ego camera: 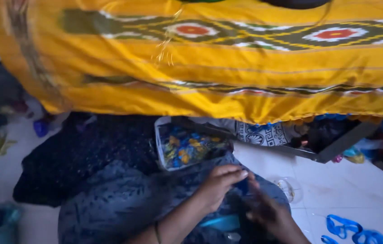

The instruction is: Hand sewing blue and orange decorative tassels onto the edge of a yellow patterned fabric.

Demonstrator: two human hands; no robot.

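Both hands (241,192) pinching small blue piece (243,185) at lower centre; could slip to the floor (349,190) if jostled

The left hand (221,183) is being held knuckles up, fingers curled and pinched together at the tips. The right hand (268,210) is being held just right of it, blurred, fingers bent toward the left fingertips; forearms are being angled inward.
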